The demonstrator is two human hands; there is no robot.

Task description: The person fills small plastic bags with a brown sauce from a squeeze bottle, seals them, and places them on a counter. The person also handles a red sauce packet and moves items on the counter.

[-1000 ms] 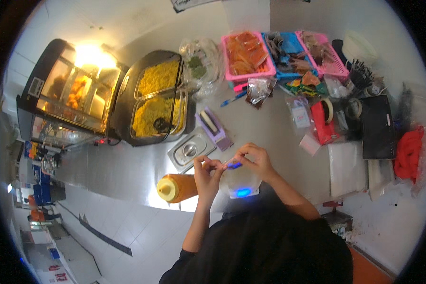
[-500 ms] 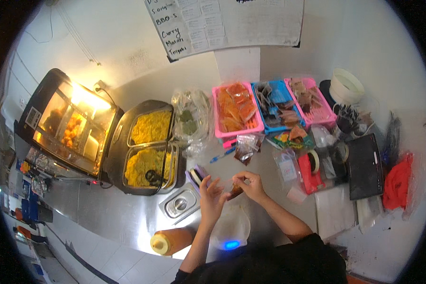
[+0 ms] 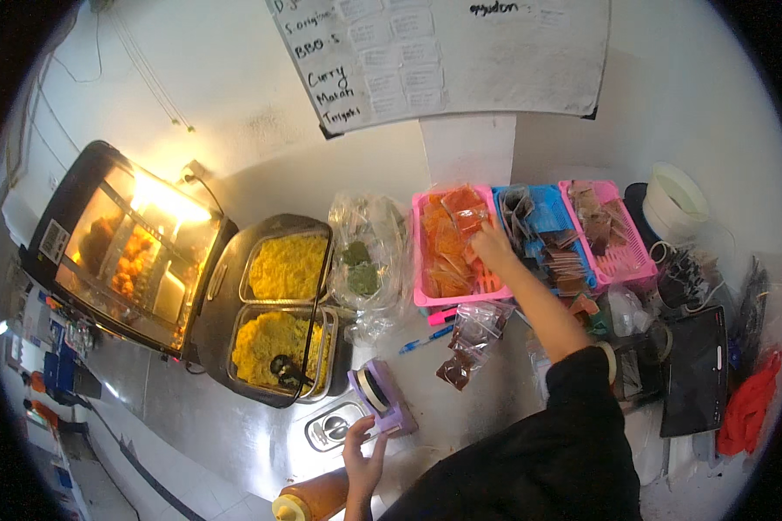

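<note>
My right hand (image 3: 493,250) reaches into the pink basket (image 3: 422,293) at the back, over flat clear sachets of orange sauce (image 3: 447,247). Its fingertips are against the sachets, partly hidden, and I cannot make out a firm grip. Low in the picture, my left hand (image 3: 363,458) holds nothing, thumb and fingers apart. Its fingertips come close to a purple tape dispenser (image 3: 398,418) and a steel container with a lid (image 3: 332,427). Dark red sauce sachets (image 3: 473,334) lie on the steel counter in front of the pink basket, beside a blue pen (image 3: 427,339).
A blue basket (image 3: 543,213) and another pink basket (image 3: 639,260) hold more sachets. Left stand two trays of yellow food (image 3: 287,265) and a lit food warmer (image 3: 135,252). A sauce bottle (image 3: 317,499) stands near my left hand. A black tablet (image 3: 695,373) lies right.
My hands have parted. The right has gone up and away to the pink basket; the left has dropped lower. The small dark sachet they held now appears among those on the counter.
</note>
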